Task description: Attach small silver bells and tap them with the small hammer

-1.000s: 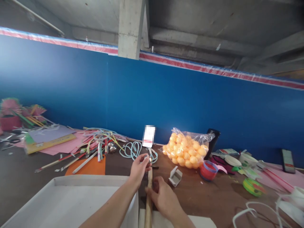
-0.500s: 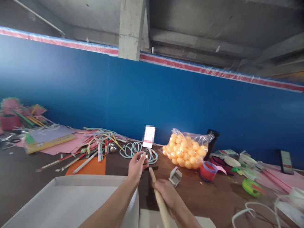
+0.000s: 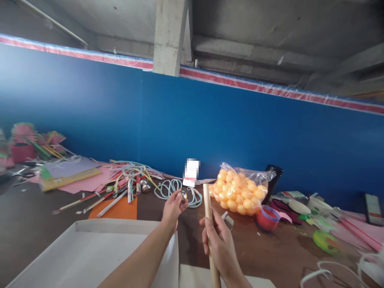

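Observation:
Between the fingertips of my left hand (image 3: 172,210) is a shiny silver ball (image 3: 183,195), held up over the table. My right hand (image 3: 219,242) is wrapped round a pale wooden stick (image 3: 207,208), which stands nearly upright with its lower end running out of the bottom of the view. Ball and stick are apart. Behind my left hand lies a coil of light-blue cord (image 3: 168,189). A small white box (image 3: 229,221) sits partly hidden behind my right hand.
A clear bag of orange balls (image 3: 237,192) stands at the back, beside a red tape roll (image 3: 267,218). A large white tray (image 3: 120,225) lies front left. Sticks and straws (image 3: 129,176) with more silver balls (image 3: 145,186) are heaped behind it. A blue partition (image 3: 210,120) closes the back.
My right hand has raised the stick and turned it more upright, its tip now higher and further right. My left hand still holds the silver ball. The view has shifted slightly.

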The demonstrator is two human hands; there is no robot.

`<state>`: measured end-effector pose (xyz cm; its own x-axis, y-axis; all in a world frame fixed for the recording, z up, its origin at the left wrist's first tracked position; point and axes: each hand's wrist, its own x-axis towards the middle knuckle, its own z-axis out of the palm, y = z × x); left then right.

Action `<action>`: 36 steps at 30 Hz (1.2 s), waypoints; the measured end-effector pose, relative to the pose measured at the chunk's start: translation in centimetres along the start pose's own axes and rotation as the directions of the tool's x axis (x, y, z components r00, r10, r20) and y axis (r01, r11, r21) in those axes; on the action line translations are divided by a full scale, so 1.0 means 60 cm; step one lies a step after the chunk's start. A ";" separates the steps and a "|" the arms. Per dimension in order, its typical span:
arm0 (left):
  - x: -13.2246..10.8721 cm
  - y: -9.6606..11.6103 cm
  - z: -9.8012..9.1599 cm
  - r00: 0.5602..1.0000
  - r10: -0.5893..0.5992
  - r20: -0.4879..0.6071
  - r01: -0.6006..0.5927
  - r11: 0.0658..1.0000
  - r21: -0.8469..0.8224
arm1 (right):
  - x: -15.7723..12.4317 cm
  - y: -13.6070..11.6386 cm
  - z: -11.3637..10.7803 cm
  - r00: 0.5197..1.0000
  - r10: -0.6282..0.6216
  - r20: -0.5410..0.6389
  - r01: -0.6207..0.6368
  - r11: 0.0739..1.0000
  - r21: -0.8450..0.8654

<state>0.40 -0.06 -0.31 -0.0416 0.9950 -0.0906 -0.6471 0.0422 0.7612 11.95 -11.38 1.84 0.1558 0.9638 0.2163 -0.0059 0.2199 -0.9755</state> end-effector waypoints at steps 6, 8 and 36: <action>0.001 -0.001 -0.003 0.999 0.035 0.021 -0.034 0.999 -0.039 | -0.011 -0.003 0.014 0.996 0.083 0.046 -0.073 0.979 -0.192; 0.002 -0.003 -0.005 0.999 0.039 0.014 -0.038 0.997 -0.060 | -0.010 0.002 0.013 0.990 0.111 0.081 -0.090 0.970 -0.227; 0.002 -0.005 -0.002 1.000 -0.002 -0.014 0.002 1.000 0.012 | -0.012 -0.002 0.013 0.990 0.099 0.104 -0.061 0.945 -0.320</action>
<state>0.51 0.03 -0.64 -0.0513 0.9936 -0.1007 -0.6383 0.0449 0.7685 11.05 -11.98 1.85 0.0505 0.9913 0.1219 0.3012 0.1012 -0.9482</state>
